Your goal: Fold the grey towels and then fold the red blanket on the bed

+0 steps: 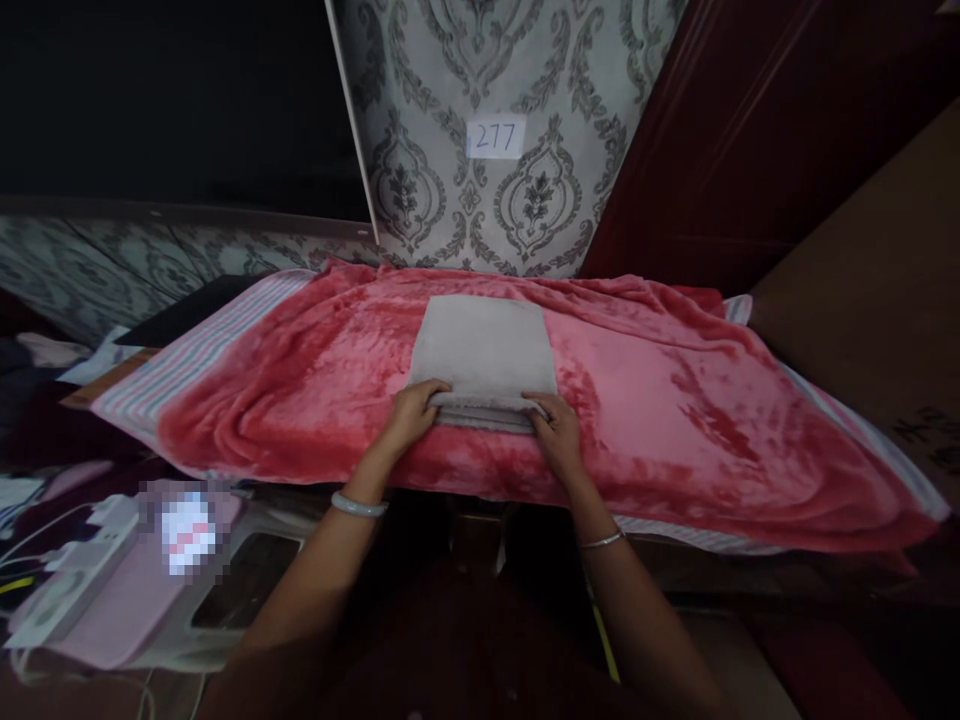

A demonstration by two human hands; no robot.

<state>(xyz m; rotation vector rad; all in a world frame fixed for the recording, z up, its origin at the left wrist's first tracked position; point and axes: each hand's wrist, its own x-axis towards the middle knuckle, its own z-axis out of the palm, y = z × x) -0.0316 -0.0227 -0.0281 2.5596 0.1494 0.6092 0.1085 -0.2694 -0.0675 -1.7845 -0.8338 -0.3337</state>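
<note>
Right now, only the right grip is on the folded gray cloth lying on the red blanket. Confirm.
Not only the right grip: the head view shows the left grip on the folded gray cloth too. It lies on the red blanket.

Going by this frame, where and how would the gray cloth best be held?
Probably by both ends of the near edge of the gray cloth, from the wearer's side, where the left hand and right hand are. It lies flat on the red blanket, and its stacked layers show along that edge, so thumb and fingers could pinch them together.
</note>
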